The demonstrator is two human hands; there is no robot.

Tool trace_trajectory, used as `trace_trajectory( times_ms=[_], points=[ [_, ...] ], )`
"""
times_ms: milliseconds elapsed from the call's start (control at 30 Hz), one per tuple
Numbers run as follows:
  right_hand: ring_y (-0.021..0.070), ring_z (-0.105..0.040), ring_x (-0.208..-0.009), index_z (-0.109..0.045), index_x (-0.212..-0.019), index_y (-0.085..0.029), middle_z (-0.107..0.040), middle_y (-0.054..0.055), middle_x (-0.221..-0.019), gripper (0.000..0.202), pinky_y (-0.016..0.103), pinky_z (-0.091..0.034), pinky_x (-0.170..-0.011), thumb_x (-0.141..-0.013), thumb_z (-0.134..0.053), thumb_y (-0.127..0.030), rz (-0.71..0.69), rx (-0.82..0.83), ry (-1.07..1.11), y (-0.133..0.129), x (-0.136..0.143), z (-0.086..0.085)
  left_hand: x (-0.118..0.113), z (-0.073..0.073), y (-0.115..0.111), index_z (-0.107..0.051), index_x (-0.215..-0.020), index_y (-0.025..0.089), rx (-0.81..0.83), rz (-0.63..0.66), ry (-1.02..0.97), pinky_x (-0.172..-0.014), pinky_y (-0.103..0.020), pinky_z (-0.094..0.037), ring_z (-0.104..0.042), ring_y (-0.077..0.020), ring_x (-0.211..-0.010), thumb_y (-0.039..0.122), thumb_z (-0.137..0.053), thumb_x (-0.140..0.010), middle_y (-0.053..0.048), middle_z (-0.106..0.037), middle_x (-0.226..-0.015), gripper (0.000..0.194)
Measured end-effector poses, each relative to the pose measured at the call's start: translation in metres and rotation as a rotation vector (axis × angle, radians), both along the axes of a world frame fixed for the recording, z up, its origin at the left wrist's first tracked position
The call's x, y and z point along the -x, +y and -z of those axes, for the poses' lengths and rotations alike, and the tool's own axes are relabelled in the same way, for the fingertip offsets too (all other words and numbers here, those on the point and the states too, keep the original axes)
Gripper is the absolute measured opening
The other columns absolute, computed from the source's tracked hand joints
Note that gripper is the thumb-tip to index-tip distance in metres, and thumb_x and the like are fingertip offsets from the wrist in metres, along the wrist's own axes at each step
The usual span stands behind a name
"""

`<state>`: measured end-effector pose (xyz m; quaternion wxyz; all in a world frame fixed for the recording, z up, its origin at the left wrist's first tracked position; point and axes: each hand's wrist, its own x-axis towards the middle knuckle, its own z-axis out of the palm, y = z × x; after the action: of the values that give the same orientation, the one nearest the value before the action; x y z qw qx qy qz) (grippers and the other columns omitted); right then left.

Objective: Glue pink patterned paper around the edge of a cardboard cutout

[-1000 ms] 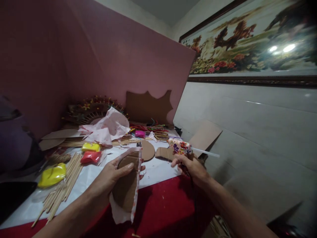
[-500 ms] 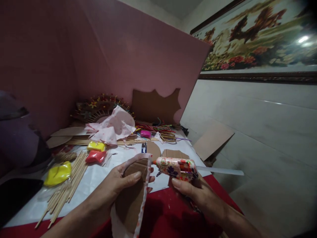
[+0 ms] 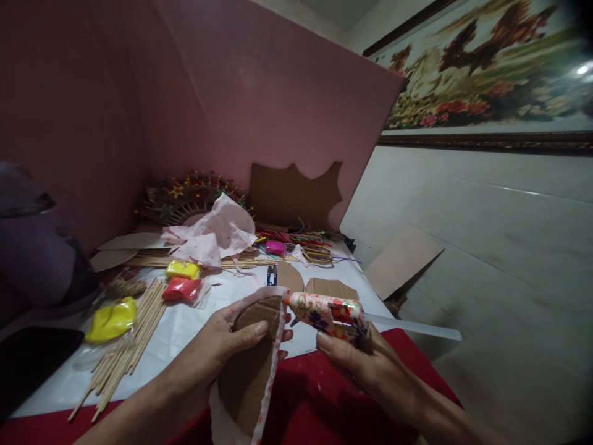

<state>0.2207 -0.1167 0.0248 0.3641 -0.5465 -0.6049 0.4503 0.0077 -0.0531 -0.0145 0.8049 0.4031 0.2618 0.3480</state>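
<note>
My left hand grips a cardboard piece with a curved edge, thumb on its brown face and fingers behind. White fabric with reddish spots wraps over its rim. In my right hand is a flower-patterned hot glue gun, held by its handle. A translucent glue stick sticks out of its back end. The orange nozzle is at the fabric edge near the top corner of the cardboard; whether it touches, I cannot tell.
Wooden sticks, yellow clay and red clay packs lie at left, near a black flat object. Behind are spotted fabric, small snips and cut cardboard. A pink panel stands at the back.
The glue gun's nozzle has come closer to the fabric edge at the cardboard's top corner. The whole view has shifted slightly. Both hands keep their hold.
</note>
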Motion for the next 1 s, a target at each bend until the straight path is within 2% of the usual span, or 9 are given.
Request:
trace_trajectory(
  times_ms=[133, 267, 433, 600, 700, 833, 1000],
  points=[
    [0.016, -0.05, -0.067, -0.062, -0.089, -0.019, -0.055, -0.001, -0.069, 0.024, 0.027, -0.044, -0.066, -0.084, -0.057, -0.042, 0.009, -0.047, -0.029, -0.001, 0.001, 0.0, 0.0, 0.0, 0.0, -0.053, -0.126, 0.024, 0.004, 0.005, -0.014, -0.089, -0.039, -0.042, -0.064, -0.0218, -0.091, 0.017, -0.063, -0.08, -0.01, -0.07, -0.106, 0.048],
    [0.0181, -0.053, -0.082, -0.062, -0.103, -0.021, -0.06, 0.001, -0.085, 0.027, 0.031, -0.044, -0.08, -0.087, -0.054, -0.041, 0.006, -0.111, -0.052, -0.002, 0.002, 0.002, 0.0, 0.0, 0.0, -0.052, -0.128, 0.024, 0.008, 0.013, -0.013, -0.089, -0.039, -0.042, -0.064, -0.0213, -0.09, 0.018, -0.062, -0.081, -0.01, -0.07, -0.105, 0.048],
    [0.0193, -0.054, -0.082, -0.061, -0.11, -0.022, -0.062, 0.003, -0.09, 0.032, 0.032, -0.045, -0.078, -0.087, -0.054, -0.042, 0.019, -0.13, -0.07, -0.003, 0.001, 0.005, 0.0, 0.0, 0.001, -0.051, -0.128, 0.025, 0.005, 0.006, -0.005, -0.088, -0.039, -0.043, -0.065, -0.0216, -0.089, 0.019, -0.063, -0.08, -0.01, -0.071, -0.105, 0.049],
    [0.0175, -0.054, -0.064, -0.066, -0.097, -0.021, -0.059, 0.001, -0.068, 0.025, 0.032, -0.048, -0.069, -0.086, -0.055, -0.041, 0.034, -0.11, -0.08, -0.003, -0.004, 0.008, 0.0, -0.001, 0.0, -0.053, -0.126, 0.025, 0.027, -0.002, -0.017, -0.089, -0.042, -0.043, -0.064, -0.0265, -0.097, 0.021, -0.067, -0.077, -0.011, -0.068, -0.112, 0.051],
    [0.0171, -0.053, -0.061, -0.067, -0.098, -0.022, -0.057, -0.001, -0.061, 0.024, 0.031, -0.048, -0.068, -0.086, -0.055, -0.04, 0.036, -0.089, -0.055, -0.003, -0.004, 0.011, -0.001, -0.001, 0.0, -0.053, -0.126, 0.025, 0.028, -0.014, -0.011, -0.087, -0.041, -0.044, -0.064, -0.0283, -0.099, 0.022, -0.069, -0.075, -0.012, -0.068, -0.113, 0.054],
    [0.0179, -0.055, -0.066, -0.067, -0.104, -0.023, -0.062, 0.002, -0.072, 0.028, 0.032, -0.048, -0.071, -0.087, -0.054, -0.04, 0.042, -0.104, -0.052, -0.004, -0.003, 0.011, -0.002, -0.001, 0.001, -0.053, -0.126, 0.025, 0.039, -0.023, -0.007, -0.087, -0.04, -0.045, -0.064, -0.0275, -0.098, 0.022, -0.069, -0.075, -0.012, -0.069, -0.112, 0.053],
    [0.0215, -0.057, -0.087, -0.063, -0.113, -0.024, -0.065, 0.003, -0.092, 0.033, 0.034, -0.045, -0.084, -0.087, -0.054, -0.042, 0.032, -0.138, -0.085, -0.004, 0.001, 0.005, -0.001, -0.002, 0.001, -0.054, -0.125, 0.025, 0.023, -0.021, 0.02, -0.08, -0.032, -0.046, -0.066, -0.0221, -0.089, 0.022, -0.068, -0.076, -0.01, -0.072, -0.104, 0.05]
  ],
)
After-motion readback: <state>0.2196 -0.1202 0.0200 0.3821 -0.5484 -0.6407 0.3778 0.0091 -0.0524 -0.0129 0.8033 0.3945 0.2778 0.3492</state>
